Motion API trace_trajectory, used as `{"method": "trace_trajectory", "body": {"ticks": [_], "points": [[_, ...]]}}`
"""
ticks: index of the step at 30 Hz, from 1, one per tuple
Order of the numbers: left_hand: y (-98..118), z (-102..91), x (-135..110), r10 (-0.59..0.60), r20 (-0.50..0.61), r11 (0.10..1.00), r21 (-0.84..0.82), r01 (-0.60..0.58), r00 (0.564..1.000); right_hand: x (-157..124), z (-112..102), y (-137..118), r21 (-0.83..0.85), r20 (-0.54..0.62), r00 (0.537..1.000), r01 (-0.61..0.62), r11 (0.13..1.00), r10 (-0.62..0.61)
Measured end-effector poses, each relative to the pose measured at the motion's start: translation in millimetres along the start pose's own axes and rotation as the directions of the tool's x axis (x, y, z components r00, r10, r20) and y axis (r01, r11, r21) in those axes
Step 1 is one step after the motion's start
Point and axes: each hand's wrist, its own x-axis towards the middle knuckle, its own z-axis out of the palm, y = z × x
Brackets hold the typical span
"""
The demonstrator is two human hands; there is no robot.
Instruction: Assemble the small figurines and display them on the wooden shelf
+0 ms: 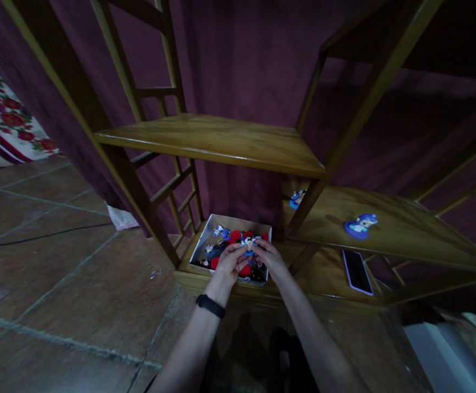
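Over an open white box, a small blue-and-white figurine is held between both of my hands. My left hand, with a black band on its wrist, has its fingers closed on the figurine's left side. From the right, my right hand pinches the same figurine. Several other figurines lie in the box, among them a blue-and-white one at the back left, with red pieces between them. My hands hide part of the box's contents.
The box sits on the low board of a wooden shelf unit. On the right shelf stands a purple-haired figurine, and another figurine is partly behind a post. A phone lies lower right. A cable crosses the tiled floor.
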Motion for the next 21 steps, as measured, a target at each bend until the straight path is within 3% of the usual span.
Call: {"method": "trace_trajectory", "body": {"ticks": [10,21], "points": [[-0.6,1.0,1.3,-0.028,0.015,1.000,0.003,0.028,0.999,-1.3,1.3,1.0,-0.044,-0.014,1.000,-0.006,0.999,0.006],[-4.8,0.1,2.0,0.057,-0.011,0.998,0.041,-0.056,0.998,-1.6,1.3,1.4,-0.101,-0.045,0.999,0.019,0.995,-0.023]]}}
